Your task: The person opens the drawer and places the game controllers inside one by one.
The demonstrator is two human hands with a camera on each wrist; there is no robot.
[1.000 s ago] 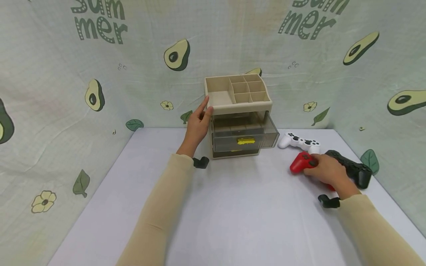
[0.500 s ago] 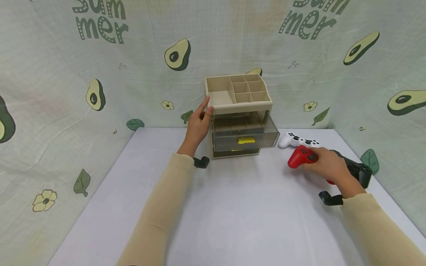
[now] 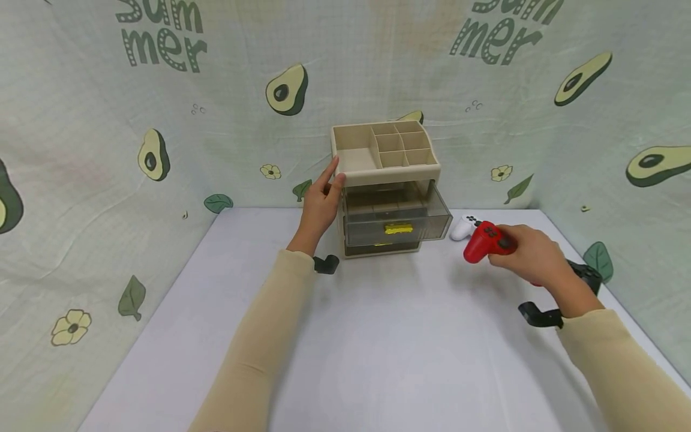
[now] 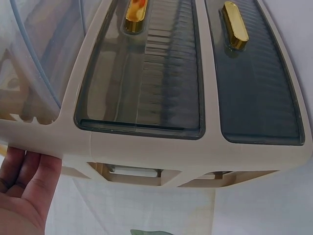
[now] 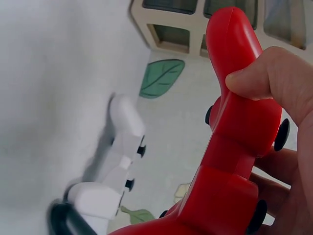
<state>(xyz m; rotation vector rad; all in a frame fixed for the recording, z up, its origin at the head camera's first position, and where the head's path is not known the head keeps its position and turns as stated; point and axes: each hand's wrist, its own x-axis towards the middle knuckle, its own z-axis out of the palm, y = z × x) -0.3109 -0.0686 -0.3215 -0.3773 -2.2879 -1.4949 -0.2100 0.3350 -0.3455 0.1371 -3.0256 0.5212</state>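
A beige drawer organizer stands at the back of the table, its upper smoky drawer pulled out. My left hand rests flat against the organizer's left side, fingers straight. My right hand grips a red game controller and holds it above the table, right of the organizer. In the right wrist view the thumb presses on the red controller. A white controller lies on the table behind it. A black controller lies partly hidden behind my right wrist.
The white table is walled by an avocado-print cloth on three sides. The organizer's top tray has several small compartments. Gold handles sit on the drawer fronts.
My right hand has lifted the red controller off the table and carried it up and left toward the organizer. The left hand has stayed on the organizer's side.
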